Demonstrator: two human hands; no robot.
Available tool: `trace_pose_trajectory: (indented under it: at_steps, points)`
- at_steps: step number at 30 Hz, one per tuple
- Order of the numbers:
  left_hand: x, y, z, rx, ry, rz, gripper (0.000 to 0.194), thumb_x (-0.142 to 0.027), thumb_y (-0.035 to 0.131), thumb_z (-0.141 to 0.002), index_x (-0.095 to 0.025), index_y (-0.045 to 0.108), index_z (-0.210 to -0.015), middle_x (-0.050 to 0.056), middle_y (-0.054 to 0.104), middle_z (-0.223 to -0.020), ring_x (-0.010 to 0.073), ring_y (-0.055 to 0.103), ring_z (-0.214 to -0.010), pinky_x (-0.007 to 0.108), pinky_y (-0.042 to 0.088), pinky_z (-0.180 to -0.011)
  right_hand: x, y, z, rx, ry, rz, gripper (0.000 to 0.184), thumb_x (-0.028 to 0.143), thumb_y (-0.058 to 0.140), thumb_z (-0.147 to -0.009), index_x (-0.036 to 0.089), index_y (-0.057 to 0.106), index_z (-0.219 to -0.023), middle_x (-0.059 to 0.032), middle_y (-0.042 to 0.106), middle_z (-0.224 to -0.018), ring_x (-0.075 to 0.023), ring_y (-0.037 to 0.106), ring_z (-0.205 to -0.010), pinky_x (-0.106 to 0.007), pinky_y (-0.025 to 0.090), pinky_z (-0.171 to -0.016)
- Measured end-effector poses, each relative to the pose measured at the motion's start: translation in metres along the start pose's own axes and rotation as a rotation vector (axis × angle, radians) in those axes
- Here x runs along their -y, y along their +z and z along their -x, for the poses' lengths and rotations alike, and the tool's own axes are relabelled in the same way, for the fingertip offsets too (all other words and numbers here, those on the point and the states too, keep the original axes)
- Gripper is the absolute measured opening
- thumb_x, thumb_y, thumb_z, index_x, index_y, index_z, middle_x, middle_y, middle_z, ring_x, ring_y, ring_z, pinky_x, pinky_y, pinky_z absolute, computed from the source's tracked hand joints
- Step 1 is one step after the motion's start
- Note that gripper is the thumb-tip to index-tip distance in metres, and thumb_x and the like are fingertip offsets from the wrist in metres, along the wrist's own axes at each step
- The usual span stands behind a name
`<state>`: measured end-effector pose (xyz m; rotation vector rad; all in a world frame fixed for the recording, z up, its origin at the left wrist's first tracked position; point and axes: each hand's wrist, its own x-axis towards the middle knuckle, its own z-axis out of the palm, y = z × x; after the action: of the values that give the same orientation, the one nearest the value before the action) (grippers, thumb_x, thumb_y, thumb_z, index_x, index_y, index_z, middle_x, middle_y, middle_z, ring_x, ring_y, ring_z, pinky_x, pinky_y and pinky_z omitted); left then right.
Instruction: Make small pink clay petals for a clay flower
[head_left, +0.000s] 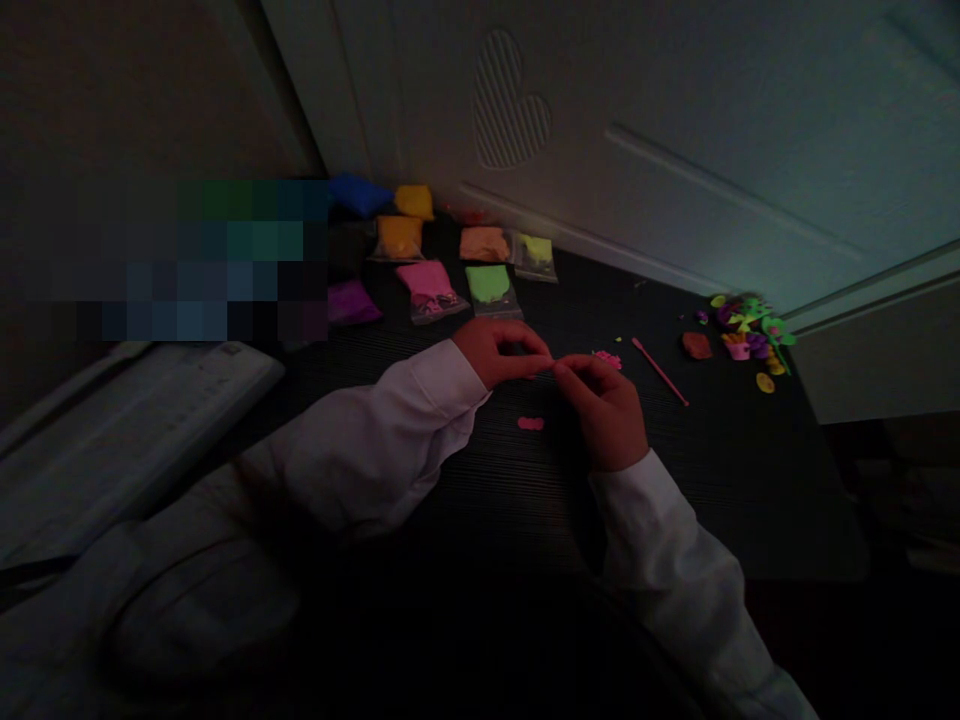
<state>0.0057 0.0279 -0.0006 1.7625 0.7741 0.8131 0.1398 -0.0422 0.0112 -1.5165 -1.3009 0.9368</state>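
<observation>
My left hand (501, 351) and my right hand (606, 405) meet fingertip to fingertip above the dark table. Both are closed in a pinch; whatever lies between the fingertips is too small to make out. Just below them a flat pink strip of modelling clay (531, 424) with a scalloped outline lies on the table. Behind my right fingers sits a small pink clay piece (609, 359), partly covered by the hand. To the right of it rests a thin pink modelling stick (660, 371), slanting toward me.
Bags of coloured clay, among them a pink bag (429, 288) and a green bag (489, 284), line the back left. A reddish lump (697, 346) and a cluster of small clay figures (750, 335) occupy the right. A white panel (675, 130) rises behind the table (720, 480).
</observation>
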Motion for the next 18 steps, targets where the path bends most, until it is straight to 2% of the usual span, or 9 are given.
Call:
trace_pose_trajectory:
  at_steps: [7,11,18]
  points:
    - [-0.001,0.001,0.001,-0.051,-0.036,0.037,0.026,-0.034,0.05,-0.062,-0.012,0.059,-0.073,0.003,0.06,-0.072,0.0115,0.054,-0.068,0.023,0.042,-0.063,0.0,-0.003,0.0,-0.005,0.004,0.052,0.017,0.034,0.05,-0.064,0.018,0.055,-0.071,0.0016,0.054,-0.067,-0.0096,0.047,-0.061,-0.024,0.037,-0.057]
    - [0.001,0.0,0.001,-0.066,-0.05,0.067,0.029,-0.036,0.048,-0.064,-0.012,0.058,-0.077,0.004,0.06,-0.078,0.0128,0.053,-0.074,0.025,0.04,-0.068,-0.001,-0.01,0.01,-0.014,-0.005,0.112,0.016,0.032,0.049,-0.066,0.019,0.054,-0.073,0.0004,0.054,-0.072,-0.0109,0.048,-0.067,-0.026,0.037,-0.062]
    - [0.006,0.001,0.001,-0.036,-0.062,0.012,0.027,-0.035,0.048,-0.064,-0.012,0.058,-0.076,0.002,0.059,-0.075,0.0125,0.052,-0.072,0.024,0.04,-0.066,-0.008,-0.009,0.04,-0.076,-0.113,0.454,0.011,0.025,0.045,-0.069,0.019,0.054,-0.07,-0.0013,0.051,-0.077,-0.0137,0.046,-0.078,-0.031,0.033,-0.073]
